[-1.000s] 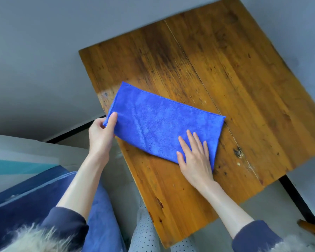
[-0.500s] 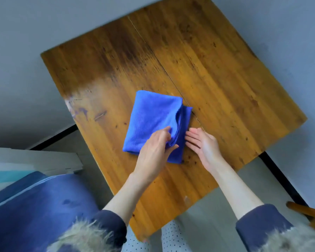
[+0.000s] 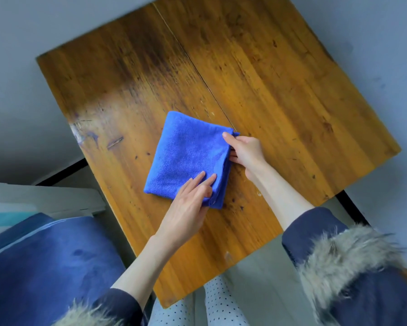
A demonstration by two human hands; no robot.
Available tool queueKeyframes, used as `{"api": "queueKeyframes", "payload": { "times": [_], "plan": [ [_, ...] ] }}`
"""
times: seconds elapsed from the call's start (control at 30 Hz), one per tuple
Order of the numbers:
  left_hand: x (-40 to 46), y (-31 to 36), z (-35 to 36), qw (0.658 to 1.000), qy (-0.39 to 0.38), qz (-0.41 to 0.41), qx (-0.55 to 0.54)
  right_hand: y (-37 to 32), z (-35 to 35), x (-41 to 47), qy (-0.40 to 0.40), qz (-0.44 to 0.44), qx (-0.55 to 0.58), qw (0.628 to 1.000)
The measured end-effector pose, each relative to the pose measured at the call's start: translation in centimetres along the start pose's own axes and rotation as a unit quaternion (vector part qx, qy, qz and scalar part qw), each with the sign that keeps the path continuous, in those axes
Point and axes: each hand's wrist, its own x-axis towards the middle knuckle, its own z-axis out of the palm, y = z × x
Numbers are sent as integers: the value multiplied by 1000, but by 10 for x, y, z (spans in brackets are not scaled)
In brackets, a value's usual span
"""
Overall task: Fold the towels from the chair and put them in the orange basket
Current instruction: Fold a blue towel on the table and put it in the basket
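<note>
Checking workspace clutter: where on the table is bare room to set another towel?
Bare wood on the table lies beyond the blue towel to the far edge, and left of it. Crowded only near the front, where the left hand and right hand work.

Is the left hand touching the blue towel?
Touching. The head view shows the left hand with fingers flat on the blue towel near its front corner.

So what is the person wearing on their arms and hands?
Both hands are bare: no gloves, rings or watch on the left hand or the right hand. The forearms are uncovered, with dark navy sleeves pushed up towards the elbows. Shaggy grey-beige fur trim edges the garment near both arms.
</note>
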Motion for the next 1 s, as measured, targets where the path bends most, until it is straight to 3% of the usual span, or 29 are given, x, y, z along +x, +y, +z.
{"api": "queueKeyframes", "payload": {
  "times": [0.6, 0.7, 0.77, 0.87, 0.93, 1.0],
  "plan": [
    [-3, -2, 22, 990, -45, 41, 131, 7, -2, 21, 32, -5, -46, 998],
    [-7, -3, 19, 991, -65, 47, 111, 5, -2, 18, 54, -36, -111, 992],
    [-6, -3, 11, 992, -61, 62, 93, 8, -4, 7, 114, -149, -220, 957],
    [6, -10, -11, 990, 19, 67, 121, 22, -1, -19, 173, -368, -317, 857],
    [22, -23, -25, 985, 66, 44, 153, 40, 8, -26, 156, -425, -395, 799],
    [41, -38, -35, 977, 72, 28, 196, 53, 18, -26, 130, -417, -477, 762]
  ]
}}
